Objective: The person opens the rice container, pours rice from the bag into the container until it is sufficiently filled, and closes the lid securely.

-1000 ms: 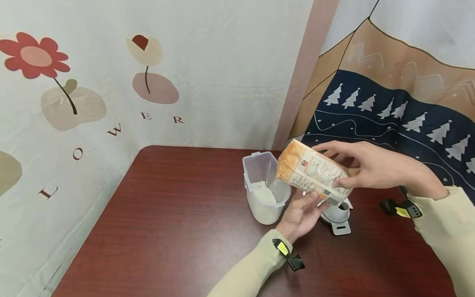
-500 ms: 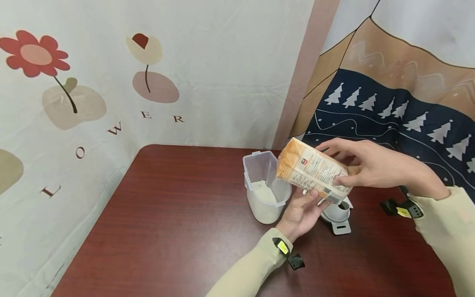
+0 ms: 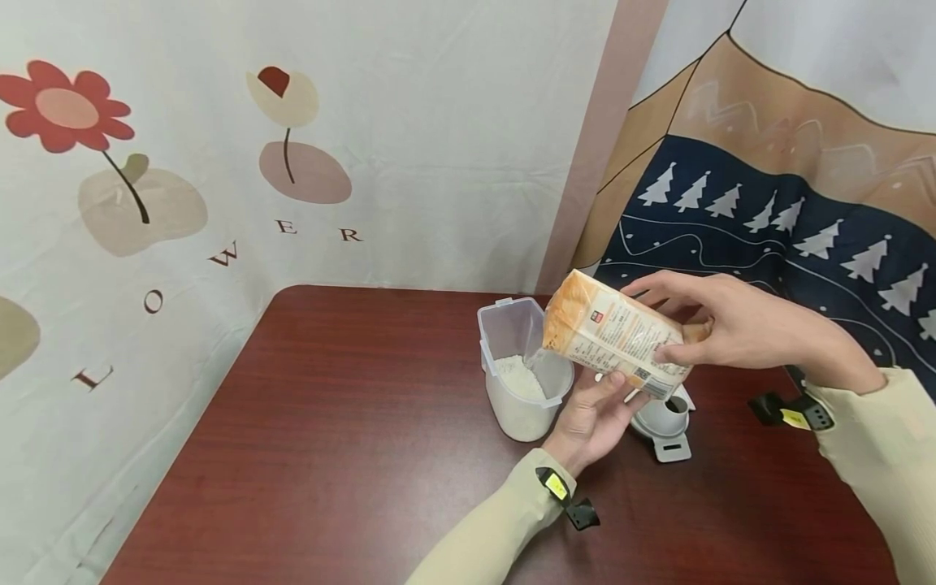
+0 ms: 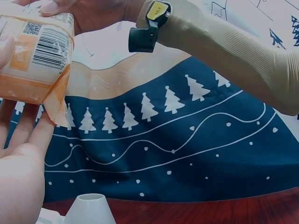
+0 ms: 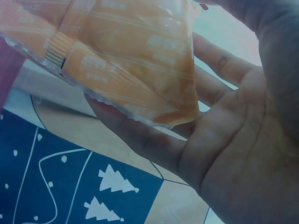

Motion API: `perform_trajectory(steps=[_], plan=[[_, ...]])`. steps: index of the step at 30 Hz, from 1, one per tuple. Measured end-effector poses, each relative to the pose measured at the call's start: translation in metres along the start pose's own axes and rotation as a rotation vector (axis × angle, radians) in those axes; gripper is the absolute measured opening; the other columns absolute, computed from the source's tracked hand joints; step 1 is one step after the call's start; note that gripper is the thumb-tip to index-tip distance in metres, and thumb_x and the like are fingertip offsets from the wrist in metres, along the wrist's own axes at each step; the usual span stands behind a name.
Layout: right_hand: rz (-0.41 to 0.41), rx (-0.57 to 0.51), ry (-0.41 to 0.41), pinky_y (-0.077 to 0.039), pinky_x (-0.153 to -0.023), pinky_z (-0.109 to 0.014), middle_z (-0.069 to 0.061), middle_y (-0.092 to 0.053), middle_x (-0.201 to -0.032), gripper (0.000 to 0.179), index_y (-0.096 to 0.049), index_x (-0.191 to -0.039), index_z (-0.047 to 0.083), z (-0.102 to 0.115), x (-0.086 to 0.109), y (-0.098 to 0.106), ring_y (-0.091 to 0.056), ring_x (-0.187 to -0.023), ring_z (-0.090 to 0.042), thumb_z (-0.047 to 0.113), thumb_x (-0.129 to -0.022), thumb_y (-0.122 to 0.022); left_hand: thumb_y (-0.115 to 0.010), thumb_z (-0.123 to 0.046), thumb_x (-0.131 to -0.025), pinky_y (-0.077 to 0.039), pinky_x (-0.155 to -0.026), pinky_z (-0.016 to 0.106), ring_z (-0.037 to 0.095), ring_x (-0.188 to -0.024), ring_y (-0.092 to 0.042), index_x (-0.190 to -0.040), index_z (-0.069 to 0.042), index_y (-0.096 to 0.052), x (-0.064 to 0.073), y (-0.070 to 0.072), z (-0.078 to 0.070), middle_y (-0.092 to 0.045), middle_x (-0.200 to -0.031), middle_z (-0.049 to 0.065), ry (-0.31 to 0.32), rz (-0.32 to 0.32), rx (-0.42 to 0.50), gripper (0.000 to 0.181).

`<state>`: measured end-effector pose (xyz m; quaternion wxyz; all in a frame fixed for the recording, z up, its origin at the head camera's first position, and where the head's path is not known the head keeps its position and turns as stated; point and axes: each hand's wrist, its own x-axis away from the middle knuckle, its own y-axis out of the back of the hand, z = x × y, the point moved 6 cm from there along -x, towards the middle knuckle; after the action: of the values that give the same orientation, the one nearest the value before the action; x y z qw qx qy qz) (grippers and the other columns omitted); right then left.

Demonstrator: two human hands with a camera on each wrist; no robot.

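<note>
head view: the left hand (image 3: 595,418) lies palm up, thumb against a rectangular bag of cream-and-orange glossy plastic (image 3: 621,337) and fingers spread beneath it. the right hand (image 3: 753,321) grips the same bag from above, thumb on the printed face, fingers in a wide curve over the far side. the bag is held up off a dark red-brown wooden table (image 3: 351,422), long axis slanting from the hands up and left; its mostly orange end overlaps the right rim of a tall, translucent plastic container (image 3: 521,422). whether they touch, i cannot tell. the left hand is nearer that container, which stands upright toward the table's far edge, with white powder (image 3: 517,378) inside. a pale grey plastic lid-like piece (image 3: 661,422) lies right of it, partly hidden.
</note>
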<state>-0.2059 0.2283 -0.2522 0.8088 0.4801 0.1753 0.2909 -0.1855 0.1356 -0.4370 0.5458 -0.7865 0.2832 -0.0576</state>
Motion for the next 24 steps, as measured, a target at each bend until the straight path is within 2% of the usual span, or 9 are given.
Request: perform_trajectory(steps=[10, 17, 24], plan=[[-0.005, 0.008, -0.012, -0.061, -0.078, -0.024, 0.005, -0.072, -0.121, 0.069, -0.053, -0.145, 0.032, 0.0018, 0.0028, 0.0019, -0.070, -0.098, -0.006, 0.023, -0.084, -0.086, -0.085, -0.027, -0.081, -0.022, -0.129, 0.050, 0.015, -0.145, -0.045, -0.152, -0.038, -0.044, 0.0022, -0.0011, -0.0016, -0.045, -0.159, -0.008, -0.002, 0.009, 0.012, 0.082], [-0.013, 0.047, 0.003, -0.056, -0.070, -0.024, 0.013, -0.073, -0.114, 0.070, -0.055, -0.141, 0.034, 0.0039, 0.0060, 0.0050, -0.066, -0.094, -0.005, 0.018, -0.081, -0.088, -0.084, -0.028, -0.083, -0.021, -0.129, 0.051, 0.017, -0.148, -0.042, -0.153, -0.039, -0.042, 0.0027, 0.0000, -0.0023, -0.041, -0.162, -0.006, -0.006, 0.020, 0.005, 0.083], [-0.017, 0.032, 0.011, -0.057, -0.067, -0.025, 0.013, -0.072, -0.113, 0.070, -0.056, -0.141, 0.034, 0.0054, 0.0090, 0.0078, -0.065, -0.092, -0.006, 0.015, -0.081, -0.087, -0.086, -0.028, -0.082, -0.022, -0.128, 0.051, 0.017, -0.149, -0.042, -0.152, -0.038, -0.044, 0.0026, 0.0004, -0.0032, -0.041, -0.162, -0.006, -0.006, 0.016, 0.008, 0.083]])
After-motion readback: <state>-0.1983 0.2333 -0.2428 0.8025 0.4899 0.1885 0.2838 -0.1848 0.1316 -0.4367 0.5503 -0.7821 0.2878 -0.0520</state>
